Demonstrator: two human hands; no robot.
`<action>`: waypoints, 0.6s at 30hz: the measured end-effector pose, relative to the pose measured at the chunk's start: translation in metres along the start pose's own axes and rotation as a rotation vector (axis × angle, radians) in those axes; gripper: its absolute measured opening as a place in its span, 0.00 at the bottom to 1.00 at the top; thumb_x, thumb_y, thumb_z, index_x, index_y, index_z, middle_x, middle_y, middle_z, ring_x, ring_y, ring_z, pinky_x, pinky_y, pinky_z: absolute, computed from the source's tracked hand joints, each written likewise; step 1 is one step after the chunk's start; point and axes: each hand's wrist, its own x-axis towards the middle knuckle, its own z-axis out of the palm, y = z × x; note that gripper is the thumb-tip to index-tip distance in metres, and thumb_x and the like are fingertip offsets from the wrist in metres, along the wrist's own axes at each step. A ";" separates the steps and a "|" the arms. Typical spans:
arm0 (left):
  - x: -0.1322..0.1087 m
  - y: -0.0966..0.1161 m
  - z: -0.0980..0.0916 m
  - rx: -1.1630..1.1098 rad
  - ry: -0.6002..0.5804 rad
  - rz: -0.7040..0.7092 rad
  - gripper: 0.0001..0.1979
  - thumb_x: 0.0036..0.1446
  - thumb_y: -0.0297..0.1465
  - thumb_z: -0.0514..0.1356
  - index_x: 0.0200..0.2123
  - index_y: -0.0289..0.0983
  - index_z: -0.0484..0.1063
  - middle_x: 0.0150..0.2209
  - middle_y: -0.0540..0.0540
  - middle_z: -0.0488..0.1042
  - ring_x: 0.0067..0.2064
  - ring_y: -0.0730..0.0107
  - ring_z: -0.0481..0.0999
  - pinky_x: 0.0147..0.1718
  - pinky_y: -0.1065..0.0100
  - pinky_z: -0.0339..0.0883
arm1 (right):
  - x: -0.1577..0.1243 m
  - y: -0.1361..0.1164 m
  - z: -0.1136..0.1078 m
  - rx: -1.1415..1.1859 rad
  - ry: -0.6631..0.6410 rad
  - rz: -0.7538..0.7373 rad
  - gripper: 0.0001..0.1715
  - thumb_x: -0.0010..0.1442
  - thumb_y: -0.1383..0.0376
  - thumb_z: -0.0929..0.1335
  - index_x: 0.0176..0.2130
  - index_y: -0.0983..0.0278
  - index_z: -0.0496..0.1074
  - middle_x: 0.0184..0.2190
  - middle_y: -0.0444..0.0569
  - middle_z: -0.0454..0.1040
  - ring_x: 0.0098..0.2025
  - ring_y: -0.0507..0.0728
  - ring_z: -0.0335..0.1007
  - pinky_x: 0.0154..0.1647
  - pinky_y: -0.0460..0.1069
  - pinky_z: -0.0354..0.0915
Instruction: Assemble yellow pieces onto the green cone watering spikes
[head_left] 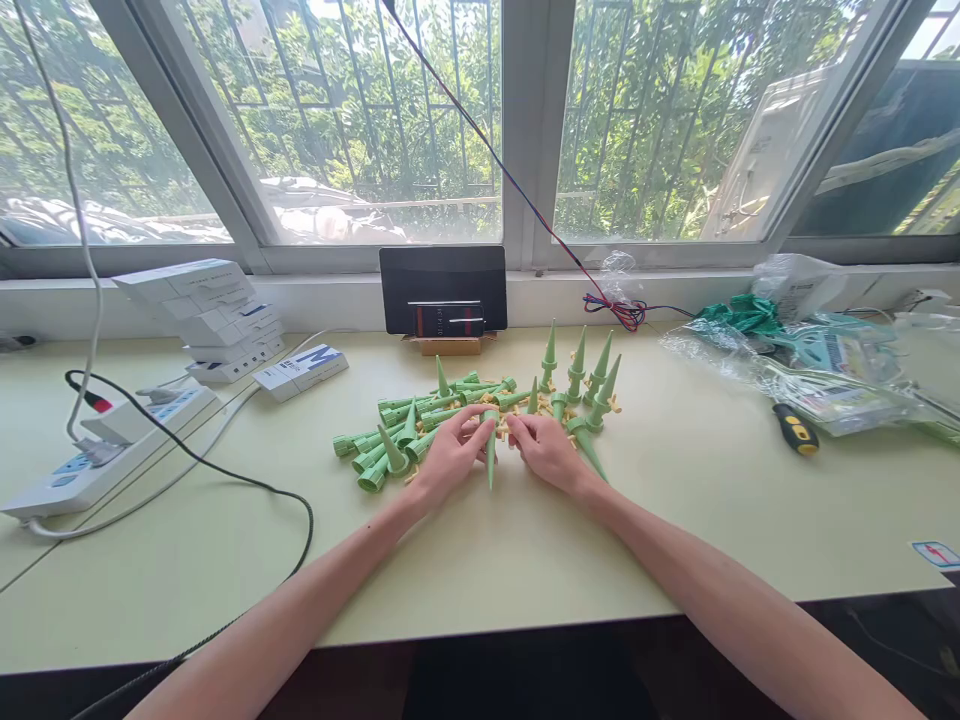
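A heap of green plastic cone spikes lies on the pale green table, mixed with small yellow parts. Several more green spikes stand upright at the heap's right side. My left hand pinches one green spike near its wide end, tip pointing toward me. My right hand rests just right of that spike, fingers curled and meeting it at the top; whether it grips a small yellow part there is hidden.
A power strip with white and black cables lies at left, beside a stack of white boxes. A phone on a stand sits by the window. Plastic bags and a yellow-black screwdriver lie at right.
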 end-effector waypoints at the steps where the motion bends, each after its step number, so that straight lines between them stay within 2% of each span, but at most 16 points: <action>1: -0.001 0.001 0.001 0.013 -0.009 -0.002 0.23 0.57 0.47 0.63 0.51 0.41 0.69 0.32 0.50 0.74 0.28 0.70 0.76 0.31 0.64 0.74 | 0.000 0.000 0.000 0.000 0.002 -0.002 0.29 0.68 0.50 0.58 0.23 0.62 0.65 0.15 0.41 0.60 0.21 0.52 0.57 0.28 0.48 0.56; 8: -0.003 0.002 0.001 0.088 -0.037 0.014 0.25 0.53 0.42 0.67 0.52 0.41 0.66 0.37 0.48 0.74 0.27 0.71 0.76 0.33 0.64 0.74 | -0.001 -0.001 0.000 0.021 -0.004 -0.017 0.29 0.68 0.49 0.59 0.21 0.61 0.59 0.17 0.42 0.63 0.21 0.51 0.57 0.26 0.48 0.56; 14: -0.002 0.002 0.001 0.061 -0.003 0.019 0.24 0.54 0.41 0.67 0.50 0.40 0.65 0.33 0.51 0.72 0.26 0.72 0.76 0.30 0.65 0.74 | -0.002 0.000 0.000 0.108 -0.011 -0.019 0.17 0.65 0.52 0.64 0.34 0.62 0.68 0.29 0.46 0.72 0.26 0.52 0.66 0.26 0.47 0.61; 18: -0.003 0.004 0.001 0.055 -0.005 0.016 0.24 0.53 0.40 0.67 0.50 0.39 0.64 0.30 0.52 0.71 0.25 0.72 0.75 0.30 0.66 0.73 | -0.002 0.000 0.000 0.112 -0.020 -0.012 0.14 0.64 0.54 0.64 0.34 0.62 0.67 0.29 0.46 0.72 0.28 0.53 0.68 0.26 0.48 0.62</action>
